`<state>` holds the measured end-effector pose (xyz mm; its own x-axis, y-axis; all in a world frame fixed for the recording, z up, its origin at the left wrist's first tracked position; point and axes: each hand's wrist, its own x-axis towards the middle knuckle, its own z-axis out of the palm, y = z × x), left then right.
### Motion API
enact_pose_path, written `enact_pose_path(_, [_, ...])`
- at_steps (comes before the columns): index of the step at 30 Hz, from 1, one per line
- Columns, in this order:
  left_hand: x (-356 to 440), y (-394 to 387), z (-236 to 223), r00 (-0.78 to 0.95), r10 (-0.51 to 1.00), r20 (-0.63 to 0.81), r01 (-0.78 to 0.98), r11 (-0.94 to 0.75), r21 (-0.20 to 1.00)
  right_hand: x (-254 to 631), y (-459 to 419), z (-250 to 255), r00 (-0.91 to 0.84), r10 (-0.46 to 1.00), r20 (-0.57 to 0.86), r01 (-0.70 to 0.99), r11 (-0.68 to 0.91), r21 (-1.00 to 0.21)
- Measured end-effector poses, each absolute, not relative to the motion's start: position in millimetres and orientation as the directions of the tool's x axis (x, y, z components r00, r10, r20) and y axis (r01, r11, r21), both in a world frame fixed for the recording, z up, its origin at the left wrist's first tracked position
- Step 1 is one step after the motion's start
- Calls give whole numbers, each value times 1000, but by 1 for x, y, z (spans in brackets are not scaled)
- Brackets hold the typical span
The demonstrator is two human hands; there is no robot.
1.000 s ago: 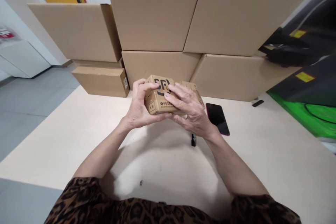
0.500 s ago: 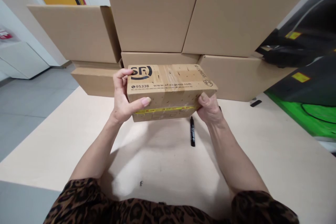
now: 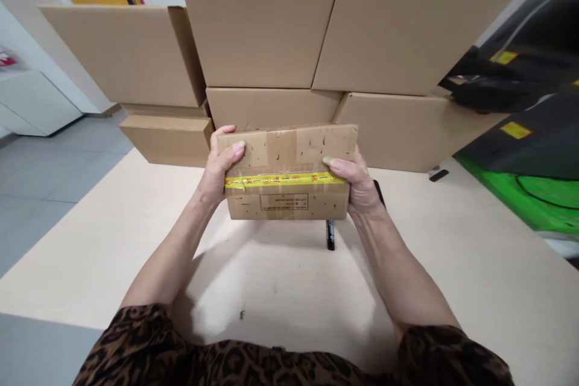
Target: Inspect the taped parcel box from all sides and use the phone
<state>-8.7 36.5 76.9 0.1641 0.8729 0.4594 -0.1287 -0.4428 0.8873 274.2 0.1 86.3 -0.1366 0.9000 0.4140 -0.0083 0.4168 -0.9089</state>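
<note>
Between my two hands is a small cardboard box (image 3: pixel 284 160), held up above the table. A yellow tape strip with red print runs across the side facing me, above a small framed text block. Brown tape crosses its middle, and dark marks dot the cardboard. My left hand (image 3: pixel 219 163) grips the left end, thumb on the near face. At the right end my right hand (image 3: pixel 355 178) is closed on it, thumb also in front. A black marker (image 3: pixel 330 235) lies on the table below, its upper part hidden by the box.
Several larger cardboard boxes (image 3: pixel 266 24) stand stacked along the far side of the pale table (image 3: pixel 90 235). A small black cap-like piece (image 3: pixel 438 175) lies at the right. Beyond the table's right edge are black wrapped items (image 3: pixel 506 84) and a green surface (image 3: pixel 511 199).
My hands have tilted the small box, so the printed top has turned away and the taped side now faces me. It sits slightly lower and covers more of the marker.
</note>
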Motion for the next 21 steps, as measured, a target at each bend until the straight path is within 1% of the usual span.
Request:
enact_pose_path(3, [-3, 34, 81, 128, 917, 378, -227, -344, 911, 280, -2, 90, -181, 919, 351, -40, 350, -936])
enact_pose_path(5, [2, 31, 89, 89, 960, 265, -333, -223, 916, 285, -6, 95, -228, 921, 317, -84, 305, -949])
enact_pose_path(8, [9, 26, 98, 83, 991, 105, -464, -55, 884, 288, -11, 103, -263, 924, 279, -146, 247, -958])
enact_pose_path(10, [13, 25, 99, 70, 996, 52, -511, -9, 859, 287, -12, 107, -245, 935, 255, -173, 217, -961])
enact_pose_path(13, [18, 26, 96, 37, 999, 17, -551, 6, 834, 286, -9, 106, -202, 952, 232, -173, 198, -965])
enact_pose_path(15, [20, 27, 94, 21, 1000, 19, -557, -4, 831, 287, -5, 103, -175, 953, 248, -154, 223, -963])
enact_pose_path(17, [19, 27, 95, 19, 999, 28, -539, -13, 842, 289, -1, 99, -152, 943, 298, -129, 280, -951])
enact_pose_path(21, [13, 26, 99, 120, 993, 7, -512, 56, 857, 292, 1, 94, -109, 874, 473, -86, 466, -881])
